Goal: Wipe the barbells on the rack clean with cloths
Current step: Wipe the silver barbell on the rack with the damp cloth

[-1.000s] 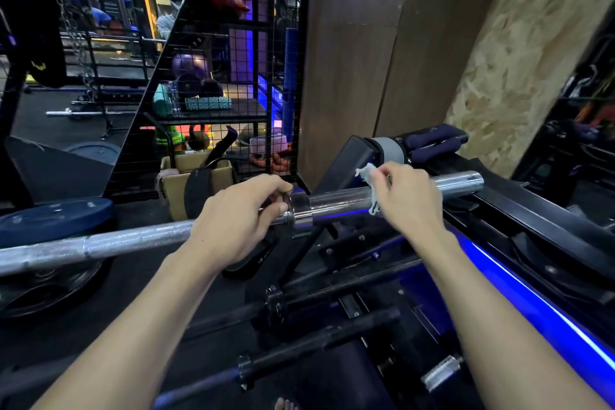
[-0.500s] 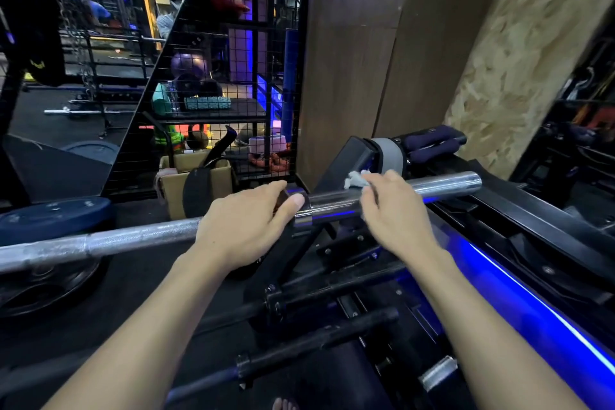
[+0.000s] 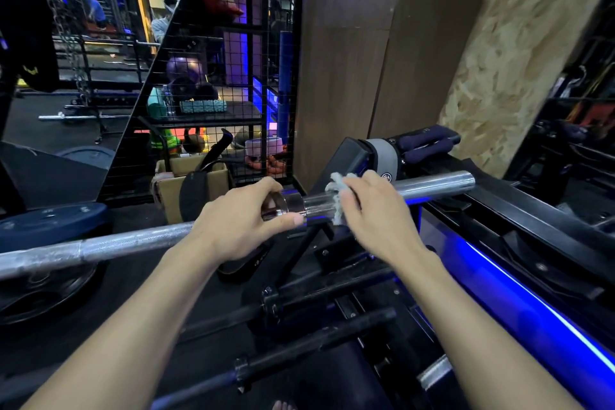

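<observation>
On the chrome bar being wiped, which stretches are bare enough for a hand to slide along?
The chrome barbell sleeve is bare from the right hand and its pale cloth out to the tip. The knurled shaft left of the left hand is bare too. Between the hands, around the collar, it is crowded.

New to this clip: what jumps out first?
The chrome barbell crossing mid-frame, with the left hand gripping its collar and the right hand pressing a pale cloth around the sleeve. At right, a bright blue light strip runs along the dark rack.
</observation>
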{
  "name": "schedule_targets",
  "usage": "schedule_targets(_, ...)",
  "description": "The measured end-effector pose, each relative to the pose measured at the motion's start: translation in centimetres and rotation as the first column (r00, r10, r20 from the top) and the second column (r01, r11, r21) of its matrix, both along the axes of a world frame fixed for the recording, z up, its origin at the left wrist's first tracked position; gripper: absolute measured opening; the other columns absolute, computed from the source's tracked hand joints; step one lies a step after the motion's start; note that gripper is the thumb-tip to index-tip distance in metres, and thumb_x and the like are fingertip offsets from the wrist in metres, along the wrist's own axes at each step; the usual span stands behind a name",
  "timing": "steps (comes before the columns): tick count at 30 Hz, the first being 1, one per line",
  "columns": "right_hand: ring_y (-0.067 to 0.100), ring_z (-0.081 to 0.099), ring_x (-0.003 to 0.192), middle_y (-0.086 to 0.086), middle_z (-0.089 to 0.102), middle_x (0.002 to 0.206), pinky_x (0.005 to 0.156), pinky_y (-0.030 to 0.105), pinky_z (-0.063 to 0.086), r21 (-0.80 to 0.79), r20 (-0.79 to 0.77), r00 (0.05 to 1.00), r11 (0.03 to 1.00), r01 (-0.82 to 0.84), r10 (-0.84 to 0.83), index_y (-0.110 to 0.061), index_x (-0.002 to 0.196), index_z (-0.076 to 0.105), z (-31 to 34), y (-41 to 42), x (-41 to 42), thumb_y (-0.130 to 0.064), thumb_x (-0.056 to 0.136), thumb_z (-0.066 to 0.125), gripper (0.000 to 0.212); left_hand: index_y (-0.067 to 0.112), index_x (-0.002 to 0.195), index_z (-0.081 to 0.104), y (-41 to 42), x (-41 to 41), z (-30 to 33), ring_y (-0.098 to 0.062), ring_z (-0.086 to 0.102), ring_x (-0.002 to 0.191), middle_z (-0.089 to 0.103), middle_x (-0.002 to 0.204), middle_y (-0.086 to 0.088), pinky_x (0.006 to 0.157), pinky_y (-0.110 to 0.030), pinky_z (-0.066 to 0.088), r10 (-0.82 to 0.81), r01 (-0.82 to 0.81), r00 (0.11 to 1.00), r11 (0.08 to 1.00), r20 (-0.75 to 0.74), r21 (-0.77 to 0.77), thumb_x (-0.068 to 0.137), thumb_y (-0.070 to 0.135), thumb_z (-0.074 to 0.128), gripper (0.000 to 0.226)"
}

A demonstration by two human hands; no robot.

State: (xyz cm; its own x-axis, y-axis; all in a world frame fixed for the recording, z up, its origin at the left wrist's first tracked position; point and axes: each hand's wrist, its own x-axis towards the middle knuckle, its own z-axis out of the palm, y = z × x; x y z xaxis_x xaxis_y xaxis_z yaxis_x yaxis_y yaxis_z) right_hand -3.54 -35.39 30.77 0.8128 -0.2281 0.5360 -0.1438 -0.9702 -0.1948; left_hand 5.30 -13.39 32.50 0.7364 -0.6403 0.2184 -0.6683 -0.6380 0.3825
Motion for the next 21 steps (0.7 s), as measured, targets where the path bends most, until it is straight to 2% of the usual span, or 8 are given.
schedule_targets(3,0.025,0.049,0.096,-0.004,0.042,0.097,0.083,0.039,0.043,0.032,0.004,0.98,0.979,-0.199,0.199,-0.017,0.134,0.063,0.2,3.2,0.4,-0.029,0.102,0.041,0.04,0.039,0.12,0.043,0.0,-0.1,-0.4,-0.013,0.061,0.096,0.06,0.103,0.02,0.073,-0.037,0.047,-0.018,0.019,0.999,0.999,0.044,-0.036,0.078,0.078,0.062,0.06)
schedule_targets(5,0.023,0.047,0.095,-0.009,0.036,0.097,0.082,0.04,0.043,-0.016,-0.007,0.965,0.965,-0.263,0.263,-0.017,0.138,0.06,0.1,4.4,0.5,-0.028,0.101,0.04,0.043,0.04,0.117,0.043,0.0,-0.1,-0.7,-0.012,0.06,0.093,0.059,0.101,0.021,0.071,-0.036,0.047,-0.017,0.021,0.998,0.998,0.064,-0.059,0.077,0.075,0.066,0.058)
schedule_targets(8,0.027,0.051,0.088,-0.006,0.041,0.091,0.076,0.042,0.043,-0.151,0.002,0.994,0.982,-0.111,0.112,-0.024,0.131,0.065,-0.1,2.5,0.6,-0.036,0.099,0.03,0.049,0.042,0.116,0.042,0.1,0.0,-0.8,-0.009,0.059,0.09,0.059,0.1,0.023,0.069,-0.035,0.044,-0.004,0.009,0.998,0.996,0.066,-0.085,0.075,0.075,0.069,0.059)
schedule_targets(10,0.031,0.055,0.086,-0.002,0.045,0.088,0.073,0.042,0.043,-0.123,0.039,0.998,0.99,0.062,-0.058,-0.022,0.121,0.069,-0.3,-0.3,0.5,-0.037,0.097,0.029,0.049,0.042,0.116,0.042,0.2,-0.2,-0.9,-0.008,0.058,0.09,0.058,0.103,0.023,0.068,-0.034,0.043,-0.003,0.01,0.997,0.996,0.072,-0.093,0.073,0.074,0.072,0.061)
schedule_targets(12,0.032,0.054,0.086,-0.002,0.043,0.089,0.071,0.04,0.041,-0.039,0.063,0.984,0.985,0.169,-0.167,-0.02,0.121,0.069,-0.6,-1.8,0.4,-0.033,0.101,0.036,0.041,0.043,0.116,0.041,0.1,-0.3,-1.1,-0.006,0.058,0.088,0.058,0.104,0.023,0.067,-0.033,0.043,0.001,0.006,0.996,0.996,0.085,-0.089,0.072,0.073,0.074,0.063)
schedule_targets(15,0.03,0.051,0.09,0.003,0.049,0.096,0.077,0.044,0.046,0.004,0.076,0.994,0.997,0.078,-0.078,-0.016,0.127,0.067,-0.8,0.4,0.3,-0.031,0.098,0.037,0.045,0.045,0.114,0.037,-0.1,-0.3,-1.1,-0.006,0.06,0.086,0.058,0.099,0.023,0.067,-0.034,0.044,0.019,-0.014,0.998,0.996,0.059,-0.092,0.069,0.074,0.075,0.066)
schedule_targets(18,0.025,0.048,0.092,0.002,0.05,0.1,0.079,0.044,0.044,-0.001,0.093,0.992,0.997,-0.081,0.08,-0.018,0.134,0.064,-1.5,3.6,-0.2,-0.03,0.096,0.045,0.044,0.045,0.12,0.036,-0.1,-0.1,-1.1,-0.01,0.063,0.087,0.061,0.099,0.021,0.071,-0.035,0.045,0.021,-0.017,0.997,0.998,0.078,-0.054,0.074,0.083,0.062,0.065)
schedule_targets(21,0.025,0.049,0.102,0.001,0.052,0.116,0.082,0.044,0.043,-0.068,0.14,0.989,0.997,-0.03,0.04,-0.02,0.134,0.064,-1.9,3.0,-0.8,-0.023,0.094,0.055,0.041,0.042,0.134,0.041,-0.1,0.3,-1.2,-0.017,0.065,0.103,0.067,0.112,0.018,0.081,-0.037,0.047,0.055,-0.054,0.996,0.998,0.072,-0.018,0.085,0.086,0.034,0.066)
